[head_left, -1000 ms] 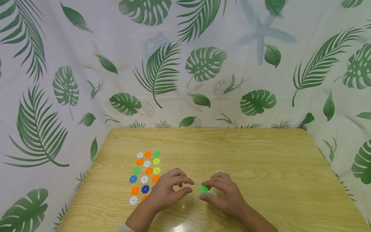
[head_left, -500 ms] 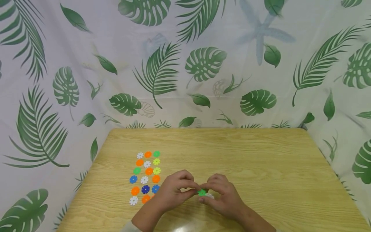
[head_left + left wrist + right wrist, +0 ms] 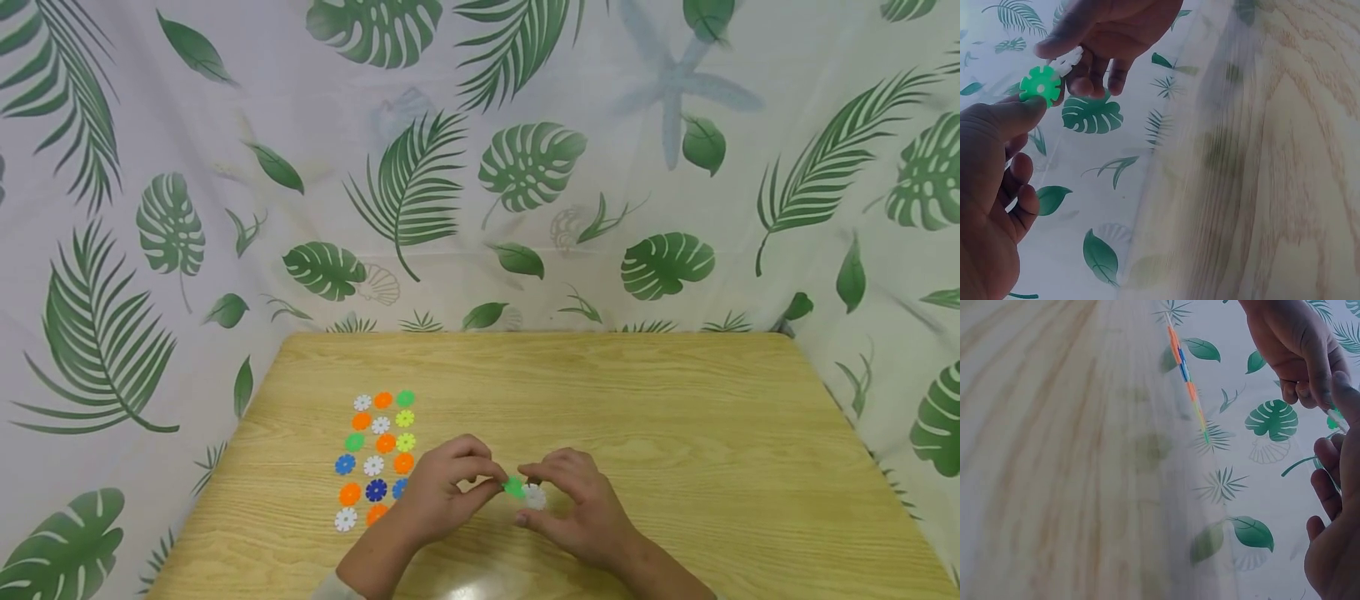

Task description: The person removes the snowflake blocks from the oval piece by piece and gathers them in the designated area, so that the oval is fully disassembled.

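Observation:
My left hand (image 3: pixel 450 492) pinches a green notched plastic disc (image 3: pixel 1040 86) between thumb and forefinger. A white notched disc (image 3: pixel 534 497) meets the green one at its edge, and the two look joined. My right hand (image 3: pixel 581 504) holds the white disc between its thumb and curled fingers; the exact contact is partly hidden. Both hands are close together over the front middle of the table. In the right wrist view, my right hand (image 3: pixel 1338 481) hides most of the discs, and only a white edge and a bit of green show.
Several notched discs in orange, white, green, yellow and blue lie in rows on the wooden table (image 3: pixel 675 417), such as this dark blue disc (image 3: pixel 376 490). My left forearm covers part of the lower rows. A leaf-printed cloth (image 3: pixel 570 275) surrounds the table's back and sides.
My left hand has moved right and taken hold of the green disc. That disc has shifted slightly left, and more of the white disc shows beside my right hand.

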{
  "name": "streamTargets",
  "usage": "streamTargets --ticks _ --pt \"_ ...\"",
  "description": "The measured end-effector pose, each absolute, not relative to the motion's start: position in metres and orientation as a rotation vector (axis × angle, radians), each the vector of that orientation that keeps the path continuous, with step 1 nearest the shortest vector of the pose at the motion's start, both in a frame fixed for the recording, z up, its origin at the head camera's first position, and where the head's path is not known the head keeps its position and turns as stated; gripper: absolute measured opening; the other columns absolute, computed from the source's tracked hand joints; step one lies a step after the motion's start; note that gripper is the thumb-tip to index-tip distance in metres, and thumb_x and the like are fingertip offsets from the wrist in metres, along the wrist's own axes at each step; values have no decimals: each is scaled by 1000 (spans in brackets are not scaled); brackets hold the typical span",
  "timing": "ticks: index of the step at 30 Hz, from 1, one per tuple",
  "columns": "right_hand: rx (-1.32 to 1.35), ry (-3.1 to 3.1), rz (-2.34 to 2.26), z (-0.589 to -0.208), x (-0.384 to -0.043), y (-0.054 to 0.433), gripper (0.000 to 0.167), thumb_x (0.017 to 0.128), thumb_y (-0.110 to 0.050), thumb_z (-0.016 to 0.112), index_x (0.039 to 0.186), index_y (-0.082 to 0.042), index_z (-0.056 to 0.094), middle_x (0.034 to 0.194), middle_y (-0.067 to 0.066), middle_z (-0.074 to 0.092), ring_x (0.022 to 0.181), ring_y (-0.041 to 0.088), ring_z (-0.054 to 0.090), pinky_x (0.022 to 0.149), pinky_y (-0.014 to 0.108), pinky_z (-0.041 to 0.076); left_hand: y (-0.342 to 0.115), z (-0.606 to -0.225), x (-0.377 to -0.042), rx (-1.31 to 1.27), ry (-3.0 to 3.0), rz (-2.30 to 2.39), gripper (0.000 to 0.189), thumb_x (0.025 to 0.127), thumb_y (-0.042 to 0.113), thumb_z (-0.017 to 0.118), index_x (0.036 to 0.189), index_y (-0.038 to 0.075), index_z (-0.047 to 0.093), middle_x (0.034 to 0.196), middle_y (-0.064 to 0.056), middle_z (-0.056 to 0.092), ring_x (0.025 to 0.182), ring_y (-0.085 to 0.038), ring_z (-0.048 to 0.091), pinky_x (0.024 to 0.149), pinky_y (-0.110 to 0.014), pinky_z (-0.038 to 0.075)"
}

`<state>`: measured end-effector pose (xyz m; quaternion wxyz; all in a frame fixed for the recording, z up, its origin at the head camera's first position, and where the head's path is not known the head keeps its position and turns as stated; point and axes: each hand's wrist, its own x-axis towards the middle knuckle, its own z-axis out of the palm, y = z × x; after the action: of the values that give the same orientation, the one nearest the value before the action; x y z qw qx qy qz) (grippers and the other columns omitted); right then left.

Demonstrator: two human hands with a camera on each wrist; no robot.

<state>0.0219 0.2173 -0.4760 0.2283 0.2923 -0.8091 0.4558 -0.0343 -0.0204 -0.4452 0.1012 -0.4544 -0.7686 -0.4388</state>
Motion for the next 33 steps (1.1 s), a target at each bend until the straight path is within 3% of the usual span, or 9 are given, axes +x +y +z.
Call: streamTargets --ticks 5,11,15,33 --pt "788 -2162 1188 -477 19 217 62 75 -27 95 130 -14 69 108 -7 71 99 16 61 95 35 41 -24 -446 -34 -1236 -2381 -1394 11 94 12 78 95 22 75 101 12 63 81 -9 58 53 -20 50" --pt "774 -2093 1114 -480 15 216 48 83 -35 89 122 -12 73 109 -4 72 99 18 63 94 35 41 -25 -445 -33 -1213 -2405 -1426 7 97 16 75 95 22 73 99 15 64 82 -5 60 69 -31 56" --pt "772 -2055 1092 -481 14 214 42 87 -36 86 118 -9 74 107 -2 71 98 19 63 93 34 41 -26 -444 -33 -1208 -2391 -1439 11 96 12 75 95 22 72 98 14 64 82 -5 60 68 -39 56" --pt "857 -1898 1019 -483 6 211 32 93 -32 81 106 -2 77 97 5 69 87 21 60 87 33 41 -28 -446 -33 -1212 -2405 -1438 14 96 13 76 94 26 71 97 16 64 83 -4 60 68 -37 55"
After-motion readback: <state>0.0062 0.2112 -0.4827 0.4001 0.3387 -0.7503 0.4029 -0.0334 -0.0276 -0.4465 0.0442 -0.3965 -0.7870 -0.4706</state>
